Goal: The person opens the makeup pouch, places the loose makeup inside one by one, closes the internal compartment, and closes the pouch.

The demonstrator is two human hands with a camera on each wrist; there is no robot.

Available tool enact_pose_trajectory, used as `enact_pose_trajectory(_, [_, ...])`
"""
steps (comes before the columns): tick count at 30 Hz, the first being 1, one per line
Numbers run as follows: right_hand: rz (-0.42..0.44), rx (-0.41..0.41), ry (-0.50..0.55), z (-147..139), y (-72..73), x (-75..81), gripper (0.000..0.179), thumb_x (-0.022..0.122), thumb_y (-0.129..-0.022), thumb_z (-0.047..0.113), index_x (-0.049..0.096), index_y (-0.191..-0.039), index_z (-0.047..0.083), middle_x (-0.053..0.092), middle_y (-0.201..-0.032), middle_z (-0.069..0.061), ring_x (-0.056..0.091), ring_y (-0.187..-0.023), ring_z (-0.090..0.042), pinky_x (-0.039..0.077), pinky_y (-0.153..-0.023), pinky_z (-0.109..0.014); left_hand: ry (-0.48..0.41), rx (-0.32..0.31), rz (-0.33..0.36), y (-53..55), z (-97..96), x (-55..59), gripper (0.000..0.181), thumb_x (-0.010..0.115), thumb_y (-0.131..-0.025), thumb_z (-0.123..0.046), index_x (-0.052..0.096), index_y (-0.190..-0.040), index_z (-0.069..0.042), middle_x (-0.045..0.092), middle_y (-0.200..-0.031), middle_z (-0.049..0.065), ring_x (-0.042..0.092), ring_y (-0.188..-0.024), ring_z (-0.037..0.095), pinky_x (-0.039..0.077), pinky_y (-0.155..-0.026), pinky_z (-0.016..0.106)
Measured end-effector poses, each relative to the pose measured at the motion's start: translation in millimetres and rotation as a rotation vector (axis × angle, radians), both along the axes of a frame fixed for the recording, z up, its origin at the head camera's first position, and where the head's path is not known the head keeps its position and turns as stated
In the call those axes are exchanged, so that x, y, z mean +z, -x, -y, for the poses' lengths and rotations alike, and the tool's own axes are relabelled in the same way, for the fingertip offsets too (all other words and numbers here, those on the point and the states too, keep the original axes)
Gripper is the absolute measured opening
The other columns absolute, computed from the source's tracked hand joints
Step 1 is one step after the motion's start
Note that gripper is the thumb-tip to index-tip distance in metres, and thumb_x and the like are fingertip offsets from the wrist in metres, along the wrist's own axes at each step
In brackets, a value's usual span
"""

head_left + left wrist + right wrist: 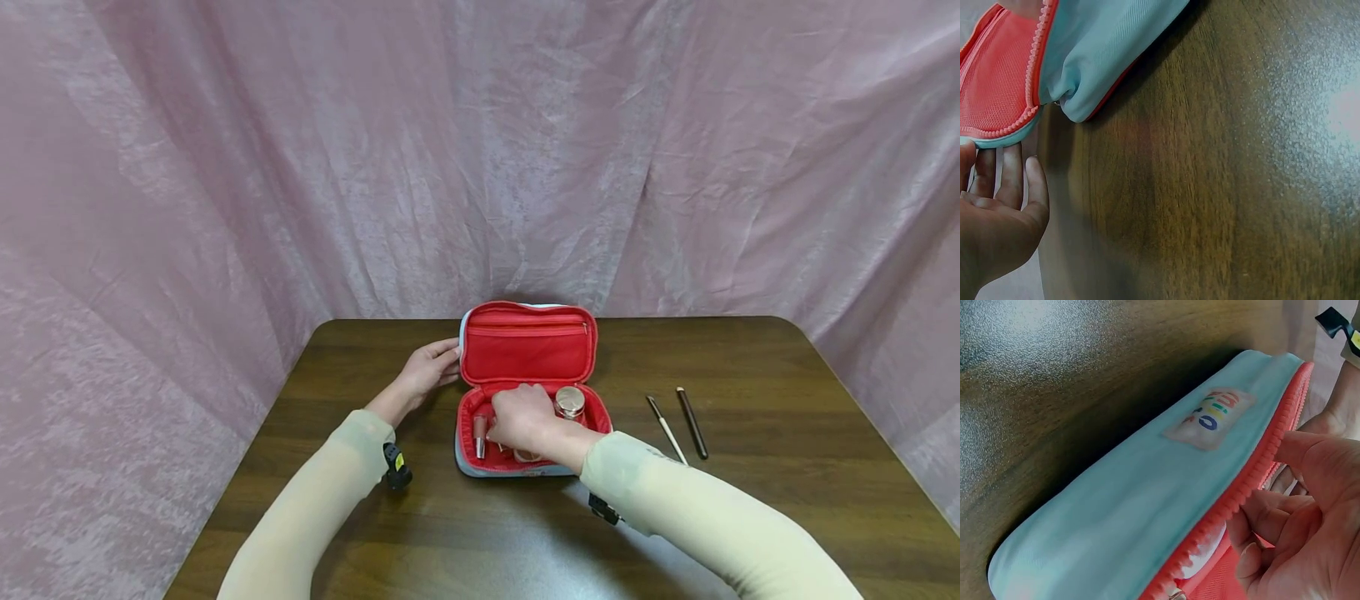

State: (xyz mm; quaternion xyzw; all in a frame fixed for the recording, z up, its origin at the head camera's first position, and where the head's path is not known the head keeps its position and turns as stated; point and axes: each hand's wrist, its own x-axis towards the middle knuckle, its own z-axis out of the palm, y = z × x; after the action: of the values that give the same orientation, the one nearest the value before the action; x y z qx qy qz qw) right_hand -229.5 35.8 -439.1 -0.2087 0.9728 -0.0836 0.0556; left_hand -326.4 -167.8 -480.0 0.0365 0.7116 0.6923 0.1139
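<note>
A light-blue makeup bag (528,357) with a red lining lies unzipped on the table, its lid raised at the back. My left hand (429,371) pinches the lid's left edge, with the fingers behind it in the left wrist view. Inside the bag, my right hand (523,417) reaches down with bent fingers; the bag's zipped rim partly hides the fingertips, so whether they hold anything is unclear. Left of that hand lies a pinkish lip gloss tube (480,435). To its right is a jar (570,402) with a shiny gold lid.
Two slim makeup brushes lie right of the bag: a pale-handled one (666,428) and a dark one (692,423). The brown wooden table (390,533) has a pink velvet curtain (480,167) behind it.
</note>
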Motion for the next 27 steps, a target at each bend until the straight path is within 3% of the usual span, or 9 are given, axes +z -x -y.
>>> enact_pose_trajectory(13, [0.034,0.013,0.028,-5,2.2,6.1,0.028,0.076,-0.089,0.033,0.063,-0.067,0.02,0.056,-0.062,0.005,0.057,-0.074,-0.022,0.048,-0.081,-0.044,0.018,-0.004,0.002,-0.1,1.3,-1.2,0.04,0.056,-0.107,-0.019,0.058,-0.144,-0.004,0.072,-0.12,0.01,0.07,-0.101,0.018,0.045,-0.105,0.057])
enact_pose_trajectory(16, [0.032,0.029,0.065,-11,1.8,17.3,0.019,0.075,-0.09,0.035,0.075,-0.087,0.017,0.067,-0.076,0.004,0.059,-0.083,-0.023,0.047,-0.082,-0.044,0.018,0.0,0.008,-0.6,2.5,-1.7,0.04,0.057,-0.107,-0.019,0.058,-0.145,-0.005,0.071,-0.123,0.012,0.07,-0.102,0.019,0.045,-0.106,0.057])
enact_pose_trajectory(20, [-0.022,0.017,0.126,-25,0.7,36.7,0.03,0.076,-0.091,0.036,0.078,-0.113,0.016,0.074,-0.101,0.002,0.06,-0.094,-0.025,0.047,-0.085,-0.045,0.014,-0.002,0.009,-0.8,3.3,-2.0,0.041,0.057,-0.107,-0.019,0.057,-0.145,-0.005,0.07,-0.124,0.012,0.07,-0.103,0.019,0.045,-0.106,0.057])
enact_pose_trajectory(27, [-0.109,-0.05,0.245,-66,6.0,63.4,0.032,0.076,-0.091,0.034,0.077,-0.116,0.014,0.073,-0.094,0.002,0.058,-0.096,-0.025,0.044,-0.087,-0.047,0.0,-0.016,0.007,0.7,1.6,-2.1,0.04,0.056,-0.107,-0.018,0.057,-0.145,-0.004,0.071,-0.121,0.01,0.07,-0.104,0.02,0.044,-0.106,0.057])
